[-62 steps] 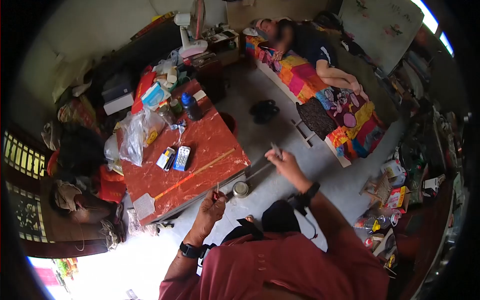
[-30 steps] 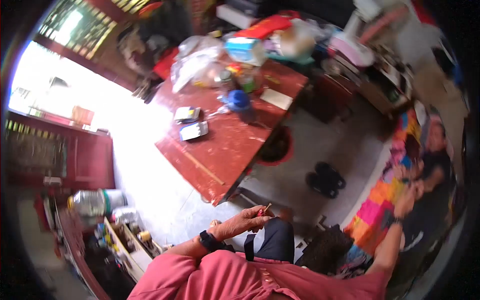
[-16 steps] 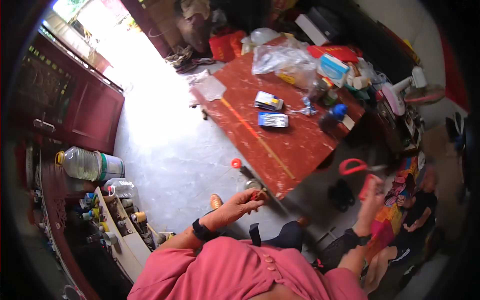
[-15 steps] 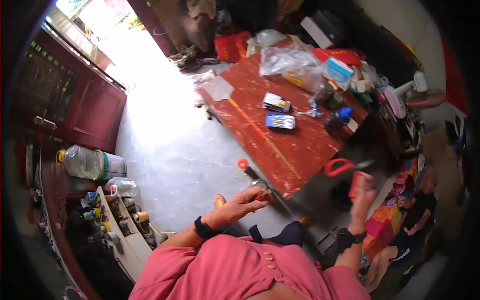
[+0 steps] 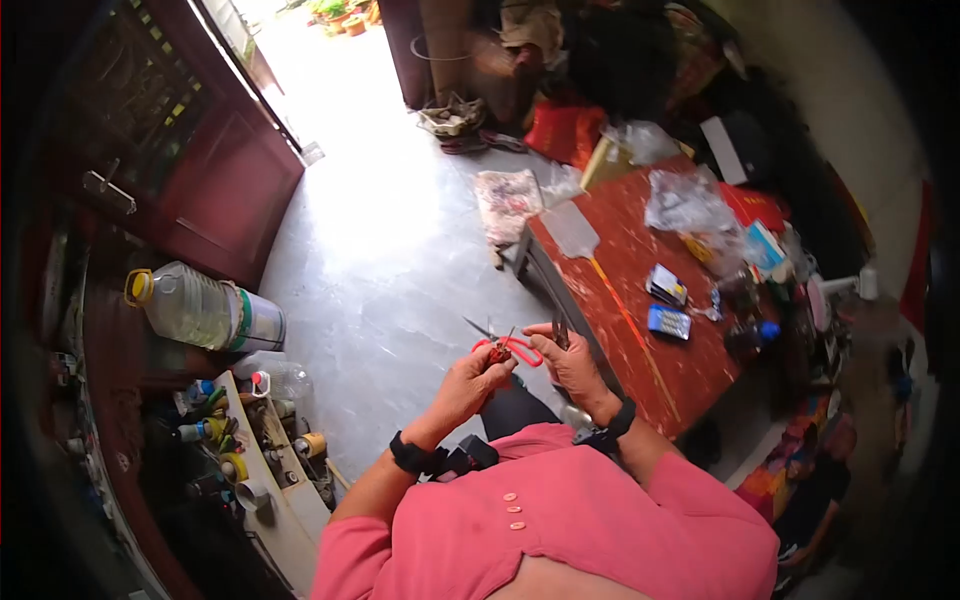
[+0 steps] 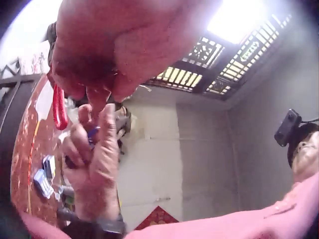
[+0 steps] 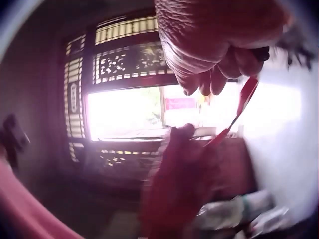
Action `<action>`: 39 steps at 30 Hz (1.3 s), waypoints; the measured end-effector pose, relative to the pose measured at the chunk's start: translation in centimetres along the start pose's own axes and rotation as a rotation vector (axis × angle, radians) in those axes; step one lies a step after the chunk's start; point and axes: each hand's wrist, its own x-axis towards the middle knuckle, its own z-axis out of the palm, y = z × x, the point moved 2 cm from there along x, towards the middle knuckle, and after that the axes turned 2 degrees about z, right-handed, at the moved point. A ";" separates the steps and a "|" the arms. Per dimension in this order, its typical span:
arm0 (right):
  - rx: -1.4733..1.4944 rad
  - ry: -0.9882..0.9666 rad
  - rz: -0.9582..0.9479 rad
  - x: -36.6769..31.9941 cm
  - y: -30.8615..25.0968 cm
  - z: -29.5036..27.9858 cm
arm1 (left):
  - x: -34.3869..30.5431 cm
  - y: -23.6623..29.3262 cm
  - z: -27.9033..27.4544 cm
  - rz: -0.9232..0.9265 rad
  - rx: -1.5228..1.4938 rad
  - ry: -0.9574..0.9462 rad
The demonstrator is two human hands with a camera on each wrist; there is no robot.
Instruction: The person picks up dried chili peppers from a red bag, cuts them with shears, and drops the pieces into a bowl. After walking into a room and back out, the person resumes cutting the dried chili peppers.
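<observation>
Both hands meet in front of the body in the head view. My left hand (image 5: 465,390) pinches a small dark red thing (image 5: 500,354) with a thin rod sticking up from it; its kind does not show. Red-handled scissors (image 5: 527,351) lie between the hands, blades pointing up and away to the left. My right hand (image 5: 578,375) has its fingers at a handle loop of the scissors, and a dark narrow metal tool (image 5: 560,332) stands up from its grip. In the right wrist view, a red handle (image 7: 246,94) reaches from under the right fingers toward the left hand.
A red table (image 5: 625,290) on the right bears a fly swatter (image 5: 572,230), small boxes (image 5: 668,322) and plastic bags (image 5: 690,205). At left stand a large oil jug (image 5: 185,305) and a shelf of bottles (image 5: 265,450). A doorway opens ahead.
My right hand has brought the scissors from out on the right in to the left hand. The head view has turned left toward the door. The left hand keeps the small red thing.
</observation>
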 end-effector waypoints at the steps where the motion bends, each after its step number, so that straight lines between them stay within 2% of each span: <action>1: 0.184 -0.091 0.123 1.3 -2.9 2.9 | 1.5 0.0 -2.1 0.035 -0.016 0.036; 3: 0.089 -0.158 -0.065 7.7 -1.9 5.9 | 5.3 0.6 -6.1 0.114 -0.030 0.102; 4: -0.032 -0.086 -0.260 10.9 -2.6 7.7 | 6.9 2.0 -8.4 0.094 0.008 0.095; 6: -0.245 -0.028 -0.363 17.1 -5.0 8.8 | 11.9 2.2 -13.3 0.096 -0.072 0.053; 7: -0.414 -0.010 -0.402 19.9 -6.5 9.0 | 13.8 4.4 -15.7 0.121 0.003 0.024; 8: -0.715 0.018 -0.527 22.6 -8.6 9.3 | 16.5 4.7 -18.6 0.178 0.201 -0.001; 10: -0.660 0.036 -0.806 28.7 -11.7 11.6 | 19.3 8.5 -23.0 0.084 -0.032 -0.040; 12: -0.411 -0.052 -0.644 34.7 -13.6 14.8 | 21.0 11.9 -28.0 -0.029 0.015 -0.071; 14: -0.216 -0.206 -0.440 39.9 -16.2 18.4 | 23.5 13.6 -33.1 0.046 -0.159 -0.073; 16: -0.411 -0.259 -0.602 45.1 -19.6 22.8 | 25.4 15.8 -37.9 0.149 -0.335 -0.005; 17: -0.410 -0.285 -0.498 47.9 -21.0 24.9 | 26.1 16.9 -40.7 0.172 -0.341 0.051; 18: -0.323 -0.368 -0.293 50.6 -22.9 26.9 | 26.9 18.0 -43.3 0.169 -0.331 0.106; 20: -0.063 -0.555 0.080 57.4 -23.5 30.1 | 28.9 19.1 -49.0 0.205 -0.113 0.238; 21: 0.008 -0.626 0.220 60.9 -23.6 31.7 | 30.2 20.2 -51.9 0.172 -0.108 0.293; 23: 0.107 -0.681 0.379 67.7 -23.9 35.0 | 32.7 22.2 -57.2 0.095 -0.104 0.395; 25: 0.225 -0.723 0.530 75.0 -24.0 38.1 | 36.4 23.1 -63.5 0.120 -0.129 0.355; 26: 0.254 -0.774 0.520 78.8 -24.4 39.4 | 38.9 24.2 -67.1 0.151 -0.135 0.332; 28: 0.214 -0.645 0.457 84.5 -27.3 42.1 | 43.2 26.6 -72.7 0.146 -0.120 0.323; 34: -0.128 -0.445 -0.019 101.4 -38.1 47.3 | 57.1 37.4 -88.2 0.132 -0.085 0.249; 35: -0.157 -0.399 -0.040 104.2 -39.4 48.2 | 59.7 38.7 -90.4 0.158 -0.117 0.268; 38: -0.546 -0.271 -0.912 114.6 -42.8 51.7 | 67.4 42.6 -97.6 0.244 -0.210 0.376; 39: -0.595 -0.240 -0.889 118.0 -44.2 52.5 | 69.9 44.8 -100.1 0.241 -0.188 0.378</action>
